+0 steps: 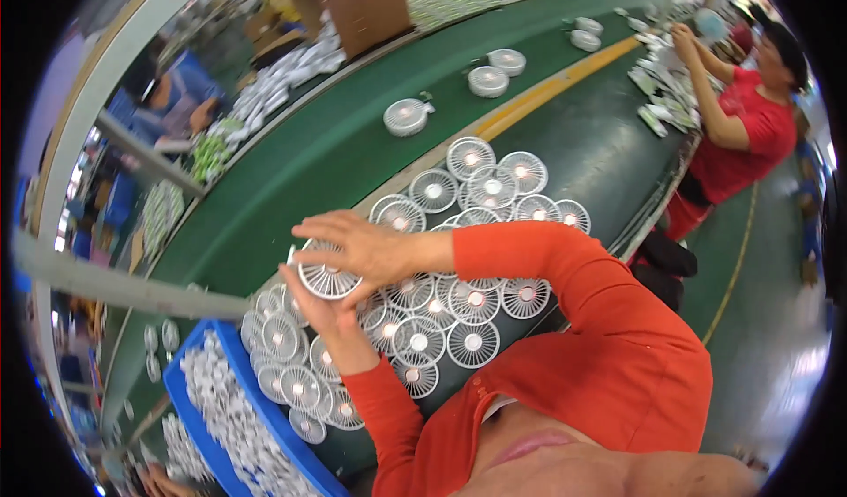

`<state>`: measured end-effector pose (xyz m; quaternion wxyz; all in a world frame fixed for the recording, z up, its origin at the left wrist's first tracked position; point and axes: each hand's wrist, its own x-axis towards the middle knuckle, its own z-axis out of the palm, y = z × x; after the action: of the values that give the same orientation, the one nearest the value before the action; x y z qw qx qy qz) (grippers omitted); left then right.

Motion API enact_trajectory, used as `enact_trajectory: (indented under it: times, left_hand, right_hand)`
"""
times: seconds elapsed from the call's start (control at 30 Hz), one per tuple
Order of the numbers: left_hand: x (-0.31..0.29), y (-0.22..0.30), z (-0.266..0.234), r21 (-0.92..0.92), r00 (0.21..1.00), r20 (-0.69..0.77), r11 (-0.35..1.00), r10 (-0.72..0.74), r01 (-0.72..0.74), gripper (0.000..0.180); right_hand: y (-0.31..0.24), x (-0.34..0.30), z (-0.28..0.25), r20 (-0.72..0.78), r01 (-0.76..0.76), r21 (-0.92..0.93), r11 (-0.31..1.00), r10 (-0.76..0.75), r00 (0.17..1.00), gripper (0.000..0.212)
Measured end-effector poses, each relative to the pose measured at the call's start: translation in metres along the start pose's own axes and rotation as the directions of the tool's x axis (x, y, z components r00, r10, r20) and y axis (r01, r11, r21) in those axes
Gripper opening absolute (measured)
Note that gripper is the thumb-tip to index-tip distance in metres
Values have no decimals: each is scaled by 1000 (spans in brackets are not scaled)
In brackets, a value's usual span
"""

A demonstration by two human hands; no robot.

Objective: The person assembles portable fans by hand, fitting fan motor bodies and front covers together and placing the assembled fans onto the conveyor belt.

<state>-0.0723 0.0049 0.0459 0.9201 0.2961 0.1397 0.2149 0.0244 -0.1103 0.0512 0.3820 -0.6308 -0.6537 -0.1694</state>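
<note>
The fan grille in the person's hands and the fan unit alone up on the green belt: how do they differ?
The grille is held tilted between both hands, left hand under it and right hand over it; the fan unit lies flat on the belt, untouched. The grille looks thin and open; the unit looks thicker. Both are round and white.
</note>
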Motion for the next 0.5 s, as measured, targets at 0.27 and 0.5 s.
enact_trajectory:
  times: [0.27,0.5]
  left_hand:
    - [-14,-31,24,676,611,162,364,775,-641,53]
    - [3,-19,-10,730,536,305,168,787,-662,46]
  right_hand:
    - [-23,17,27,-13,-220,779,588,367,930,61]
    - [-7,24,51,232,-388,843,373,400,887,61]
